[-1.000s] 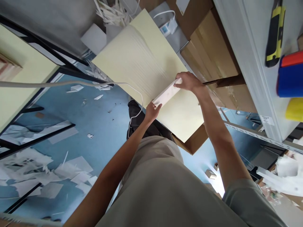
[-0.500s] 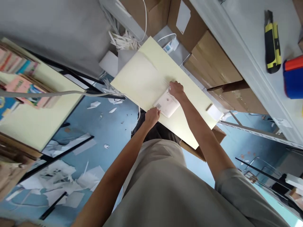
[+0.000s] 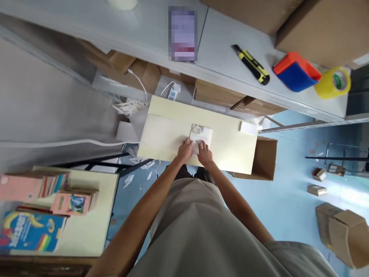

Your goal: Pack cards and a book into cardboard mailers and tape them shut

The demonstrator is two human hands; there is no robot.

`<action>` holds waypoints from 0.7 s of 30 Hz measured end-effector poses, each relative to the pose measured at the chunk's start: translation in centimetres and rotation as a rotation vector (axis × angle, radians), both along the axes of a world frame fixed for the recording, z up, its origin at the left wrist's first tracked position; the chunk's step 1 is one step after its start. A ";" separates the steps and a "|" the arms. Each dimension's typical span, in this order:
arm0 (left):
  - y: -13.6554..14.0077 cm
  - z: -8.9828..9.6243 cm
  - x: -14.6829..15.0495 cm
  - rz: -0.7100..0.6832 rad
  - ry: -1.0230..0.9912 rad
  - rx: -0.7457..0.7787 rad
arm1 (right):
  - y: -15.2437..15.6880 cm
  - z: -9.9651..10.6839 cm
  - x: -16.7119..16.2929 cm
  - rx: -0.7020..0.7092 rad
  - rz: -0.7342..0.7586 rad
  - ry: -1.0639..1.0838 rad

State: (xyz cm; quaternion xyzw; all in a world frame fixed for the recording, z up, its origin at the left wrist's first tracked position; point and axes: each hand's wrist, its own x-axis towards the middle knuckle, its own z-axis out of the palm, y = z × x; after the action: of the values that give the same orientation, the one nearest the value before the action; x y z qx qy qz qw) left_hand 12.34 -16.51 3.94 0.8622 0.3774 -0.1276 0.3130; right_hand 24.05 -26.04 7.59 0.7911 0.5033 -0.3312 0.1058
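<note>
A small pale book (image 3: 205,132) with a faint picture near its far edge lies on the cream-topped table (image 3: 227,146) in front of me. My left hand (image 3: 185,150) is closed at the book's near left corner, its fingertips curled on the edge. Beside it, my right hand (image 3: 204,152) has bent fingers gripping the book's near part. The hands cover the near edge, so the exact finger contact there is partly hidden.
Above the table runs a grey shelf holding a yellow-black utility knife (image 3: 252,65), a red-and-blue holder (image 3: 296,71) and a yellow tape roll (image 3: 333,82). A white block (image 3: 248,127) lies at the table's right. An open carton (image 3: 264,157) adjoins it; books (image 3: 34,231) are stacked left.
My view has swung round, bringing more shelf into sight. The book now shows a different, pictured face. My right hand has moved from its far corner to the near edge, beside my left.
</note>
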 end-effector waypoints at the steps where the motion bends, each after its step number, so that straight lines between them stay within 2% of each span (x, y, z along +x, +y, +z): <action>1: 0.4 0.4 0.2 -0.016 0.018 0.008 | -0.2 0.2 -0.2 0.004 -0.036 0.018; 4: 2.1 2.1 1.5 -0.075 -0.019 0.046 | 0.2 1.8 0.3 0.057 -0.144 0.029; 7: 4.6 5.1 4.5 -0.138 -0.159 0.103 | 1.5 4.8 2.7 0.233 -0.221 -0.038; 10: 7.3 9.6 8.5 -0.144 -0.384 0.162 | 3.7 9.3 6.9 0.464 -0.276 -0.159; 15: 11.1 18.9 14.5 -0.100 -0.696 0.262 | 8.6 17.5 14.7 0.809 -0.288 -0.408; 18: 12.5 23.3 16.4 -0.076 -0.791 0.331 | 11.8 21.2 18.3 0.859 -0.266 -0.482; 21: 13.3 26.3 17.2 -0.072 -0.833 0.384 | 14.4 23.4 20.3 0.789 -0.287 -0.475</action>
State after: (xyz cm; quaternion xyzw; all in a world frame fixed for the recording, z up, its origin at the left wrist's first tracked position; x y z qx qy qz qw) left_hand 29.51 -3.16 30.19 0.8950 0.2058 0.2914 0.2678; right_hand 44.39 -11.60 31.00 0.8861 0.4381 0.0636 -0.1374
